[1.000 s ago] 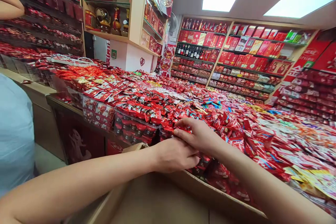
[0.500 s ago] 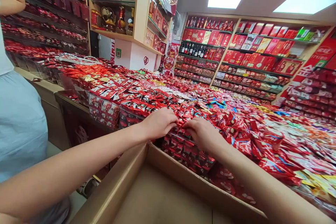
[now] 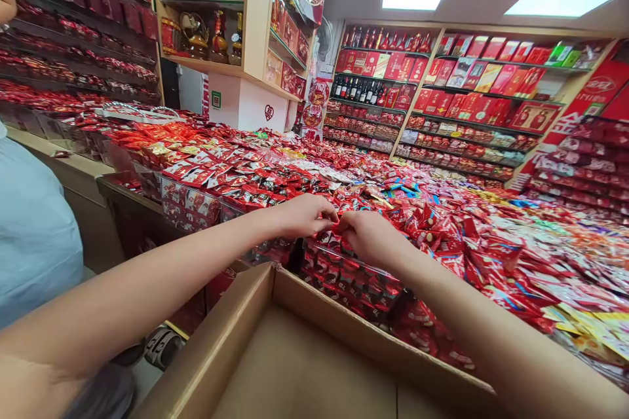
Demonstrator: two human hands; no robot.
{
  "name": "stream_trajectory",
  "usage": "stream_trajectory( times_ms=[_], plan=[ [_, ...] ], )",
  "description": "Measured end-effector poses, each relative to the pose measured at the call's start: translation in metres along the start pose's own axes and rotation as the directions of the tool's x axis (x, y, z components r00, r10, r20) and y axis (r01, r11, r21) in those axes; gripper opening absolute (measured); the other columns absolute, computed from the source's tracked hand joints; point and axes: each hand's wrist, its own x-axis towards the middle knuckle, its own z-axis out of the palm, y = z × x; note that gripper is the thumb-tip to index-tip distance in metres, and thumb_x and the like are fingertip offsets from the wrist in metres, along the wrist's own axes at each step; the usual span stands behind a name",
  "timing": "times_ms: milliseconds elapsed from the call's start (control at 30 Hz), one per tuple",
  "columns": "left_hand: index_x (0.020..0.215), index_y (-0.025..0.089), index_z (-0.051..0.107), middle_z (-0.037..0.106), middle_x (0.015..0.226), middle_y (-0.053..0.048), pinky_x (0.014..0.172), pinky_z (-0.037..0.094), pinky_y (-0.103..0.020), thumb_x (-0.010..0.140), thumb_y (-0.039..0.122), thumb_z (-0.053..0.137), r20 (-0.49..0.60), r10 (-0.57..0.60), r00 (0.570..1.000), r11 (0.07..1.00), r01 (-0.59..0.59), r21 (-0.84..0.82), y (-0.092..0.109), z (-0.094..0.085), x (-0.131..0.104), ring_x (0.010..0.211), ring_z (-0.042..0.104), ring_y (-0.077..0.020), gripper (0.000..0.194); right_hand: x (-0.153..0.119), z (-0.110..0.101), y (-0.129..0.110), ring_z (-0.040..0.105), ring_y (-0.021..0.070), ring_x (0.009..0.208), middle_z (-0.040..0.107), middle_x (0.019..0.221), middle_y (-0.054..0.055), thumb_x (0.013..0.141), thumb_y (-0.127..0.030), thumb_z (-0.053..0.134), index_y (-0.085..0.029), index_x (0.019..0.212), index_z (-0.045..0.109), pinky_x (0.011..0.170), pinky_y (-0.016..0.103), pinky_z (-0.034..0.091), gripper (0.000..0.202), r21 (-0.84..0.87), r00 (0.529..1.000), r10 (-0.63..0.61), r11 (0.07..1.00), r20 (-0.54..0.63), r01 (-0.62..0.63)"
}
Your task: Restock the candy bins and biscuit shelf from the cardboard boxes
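Observation:
My left hand and my right hand meet over the front edge of a broad display of wrapped sweets. Fingers of both hands are bent and pinched together, their tips almost touching. A bit of a small red sweet packet shows between the fingertips; most of it is hidden by the hands. Below my forearms stands a cardboard box, its bare inside bottom showing. Clear-fronted bins filled with red packets lie just beyond the box's far wall.
A person in light blue clothing stands at the left edge. Wall shelves with bottles and red boxes line the back. At centre left rises a wooden display cabinet. More shelves stand at far left.
Both hands have risen slightly, with my left hand a little nearer my right. The camera view has shifted slightly, and the person at left shows less in view.

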Motion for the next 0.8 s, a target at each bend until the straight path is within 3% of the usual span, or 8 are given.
stream_trajectory(
  times_ms=[200, 300, 333, 400, 467, 533, 667, 800],
  plan=[
    [0.093, 0.015, 0.062, 0.062, 0.088, -0.004, 0.072, 0.039, -0.023, 0.077, 0.019, 0.049, -0.126, -0.046, 0.991, 0.996, 0.036, -0.078, 0.001, -0.005, -0.008, 0.081, 0.054, -0.0143, 0.021, -0.006, -0.005, 0.000, 0.059, 0.0195, 0.077, 0.066, 0.082, 0.009, 0.074, -0.010, 0.043, -0.016, 0.081, 0.059, 0.067, 0.027, 0.041, 0.018, 0.040, 0.998, 0.001, 0.999, -0.059, 0.002],
    [0.088, 0.015, 0.059, 0.057, 0.077, -0.001, 0.063, 0.038, -0.020, 0.080, 0.026, 0.046, -0.288, -0.207, 0.935, 0.913, 0.079, -0.401, 0.017, -0.002, -0.016, 0.069, 0.050, -0.0104, 0.019, -0.019, -0.010, -0.007, 0.056, 0.0192, 0.080, 0.062, 0.085, 0.010, 0.078, -0.014, 0.042, -0.015, 0.083, 0.057, 0.072, 0.029, 0.041, 0.016, 0.066, 0.987, 0.014, 0.998, -0.158, -0.003],
    [0.085, 0.015, 0.057, 0.053, 0.069, 0.000, 0.056, 0.037, -0.019, 0.081, 0.030, 0.046, -0.306, -0.312, 0.900, 0.799, 0.074, -0.597, 0.027, 0.002, -0.019, 0.061, 0.047, -0.0087, 0.020, -0.026, -0.011, -0.011, 0.055, 0.0182, 0.079, 0.061, 0.084, 0.008, 0.080, -0.016, 0.043, -0.015, 0.083, 0.056, 0.072, 0.029, 0.041, 0.014, 0.115, 0.981, 0.020, 0.993, -0.194, 0.002],
    [0.081, 0.015, 0.055, 0.041, 0.059, 0.004, 0.044, 0.029, -0.017, 0.080, 0.039, 0.046, -0.203, -0.506, 0.838, 0.392, 0.014, -0.920, 0.050, 0.011, -0.026, 0.049, 0.037, -0.0061, 0.025, -0.043, -0.010, -0.024, 0.055, 0.0153, 0.074, 0.060, 0.081, 0.005, 0.080, -0.024, 0.047, -0.018, 0.085, 0.054, 0.068, 0.026, 0.043, 0.010, 0.359, 0.979, 0.043, 0.933, -0.201, 0.033],
    [0.080, 0.015, 0.053, 0.034, 0.057, 0.005, 0.040, 0.024, -0.016, 0.078, 0.047, 0.044, -0.034, -0.585, 0.810, -0.003, -0.043, -0.999, 0.074, 0.023, -0.031, 0.044, 0.030, -0.0050, 0.034, -0.064, -0.003, -0.038, 0.055, 0.0131, 0.067, 0.059, 0.076, 0.001, 0.076, -0.033, 0.056, -0.020, 0.090, 0.051, 0.060, 0.023, 0.045, 0.020, 0.646, 0.989, 0.068, 0.762, -0.134, 0.035],
    [0.077, 0.014, 0.053, 0.032, 0.055, 0.005, 0.039, 0.023, -0.016, 0.077, 0.052, 0.043, 0.123, -0.607, 0.785, -0.261, -0.050, -0.964, 0.094, 0.037, -0.036, 0.042, 0.028, -0.0043, 0.039, -0.085, 0.010, -0.049, 0.053, 0.0125, 0.063, 0.058, 0.075, 0.001, 0.071, -0.036, 0.060, -0.020, 0.093, 0.050, 0.054, 0.022, 0.045, 0.029, 0.772, 0.996, 0.081, 0.636, -0.047, -0.015],
    [0.073, 0.012, 0.052, 0.038, 0.057, 0.003, 0.045, 0.030, -0.017, 0.079, 0.049, 0.040, 0.341, -0.600, 0.724, -0.471, 0.025, -0.882, 0.114, 0.059, -0.044, 0.046, 0.034, -0.0049, 0.039, -0.121, 0.036, -0.052, 0.053, 0.0122, 0.065, 0.058, 0.076, 0.001, 0.076, -0.031, 0.055, -0.021, 0.087, 0.053, 0.058, 0.023, 0.045, 0.015, 0.860, 0.982, 0.174, 0.488, 0.074, -0.152],
    [0.082, 0.012, 0.055, 0.052, 0.077, -0.003, 0.061, 0.038, -0.020, 0.081, 0.036, 0.041, 0.360, -0.570, 0.739, -0.420, 0.115, -0.900, 0.121, 0.072, -0.054, 0.066, 0.048, -0.0085, 0.029, -0.143, 0.047, -0.043, 0.056, 0.0096, 0.062, 0.059, 0.070, -0.001, 0.073, -0.029, 0.061, -0.019, 0.086, 0.056, 0.060, 0.022, 0.047, 0.017, 0.952, 0.917, 0.268, -0.008, 0.296, -0.305]
  ],
)
